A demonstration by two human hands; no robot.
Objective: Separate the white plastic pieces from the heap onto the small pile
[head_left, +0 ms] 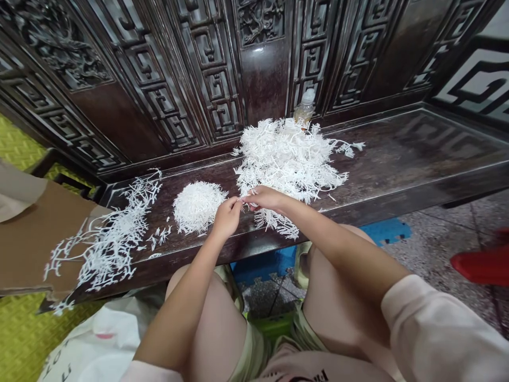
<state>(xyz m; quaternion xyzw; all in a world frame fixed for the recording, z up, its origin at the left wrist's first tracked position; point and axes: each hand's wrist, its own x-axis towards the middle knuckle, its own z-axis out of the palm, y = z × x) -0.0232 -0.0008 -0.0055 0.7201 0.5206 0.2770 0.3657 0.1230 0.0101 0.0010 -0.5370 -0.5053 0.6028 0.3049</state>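
My left hand (228, 216) and my right hand (265, 198) meet fingertip to fingertip just above the front of a dark wooden bench. Both are closed in a pinch on a small white branched piece, mostly hidden by the fingers. Behind and beside my right hand lies a large heap of white branched pieces (286, 154), some hanging over the front edge. Left of my left hand sits a smaller round pile of short white bits (199, 207). Farther left, thin white branched stems (113, 239) lie in a loose tangle.
The wooden bench (397, 143) has a carved lattice back (214, 74). A clear bottle (305, 106) stands behind the large heap. Cardboard (47, 228) lies at the left end, under some stems. A white bag (99, 339) is at lower left, a red object (481, 262) at right.
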